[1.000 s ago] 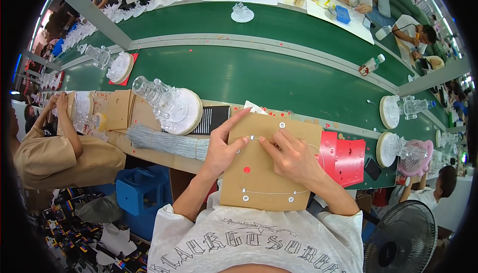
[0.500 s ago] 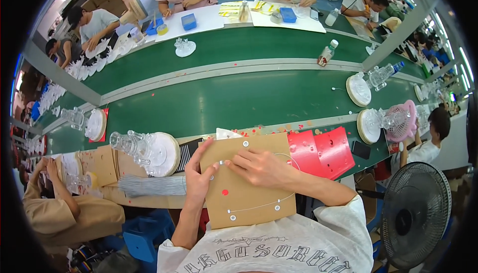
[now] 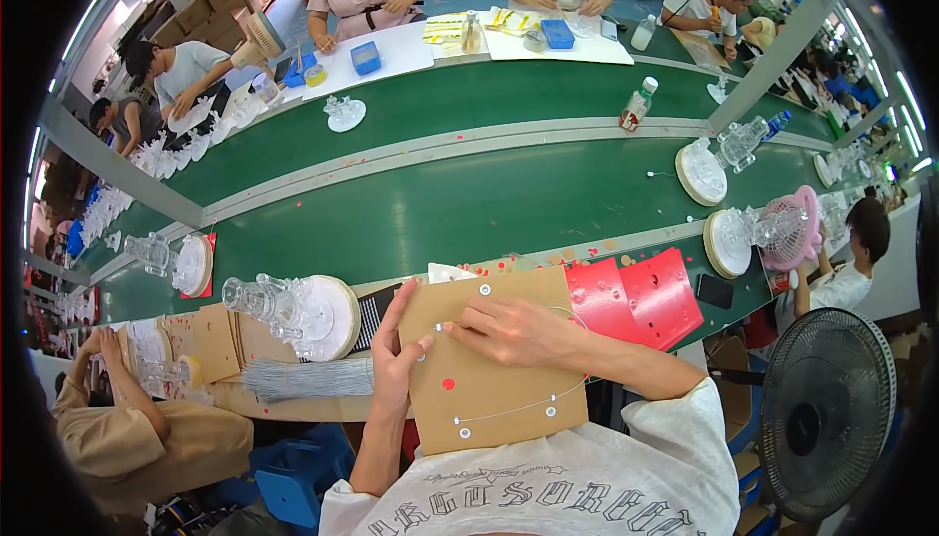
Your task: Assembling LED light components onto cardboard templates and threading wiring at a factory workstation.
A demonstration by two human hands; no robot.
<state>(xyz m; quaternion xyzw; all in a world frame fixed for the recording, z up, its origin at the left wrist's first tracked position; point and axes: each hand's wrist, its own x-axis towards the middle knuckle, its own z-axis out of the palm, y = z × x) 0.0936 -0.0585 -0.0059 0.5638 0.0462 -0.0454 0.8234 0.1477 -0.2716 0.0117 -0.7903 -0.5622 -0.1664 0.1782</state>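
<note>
A square brown cardboard sheet [image 3: 509, 370] is held tilted against the front of my shirt. My left hand [image 3: 393, 365] grips its left edge, thumb on the face and fingers behind. Over the upper part of the sheet, my right hand [image 3: 509, 334] is closed in a pinch beside a small white tab [image 3: 439, 327]. Whatever lies between those fingertips is hidden, though a thin wire [image 3: 504, 412] loops from under the hand around the right side to the lower left. White ringed eyelets [image 3: 484, 290] sit near the edges, and a red dot [image 3: 448, 384] marks the face.
Clear plastic assemblies on round white bases [image 3: 328, 316] lie along the green bench [image 3: 430, 189]. A bundle of grey wires [image 3: 308, 379] is at left, red sheets [image 3: 660, 291] and a black phone [image 3: 714, 290] at right. A large fan [image 3: 827, 414] stands beside me; co-workers sit around.
My left thumb has slid slightly down, away from the white tab, to the eyelet at the left edge. The right hand keeps its pinch; the whole view has shifted a little.
</note>
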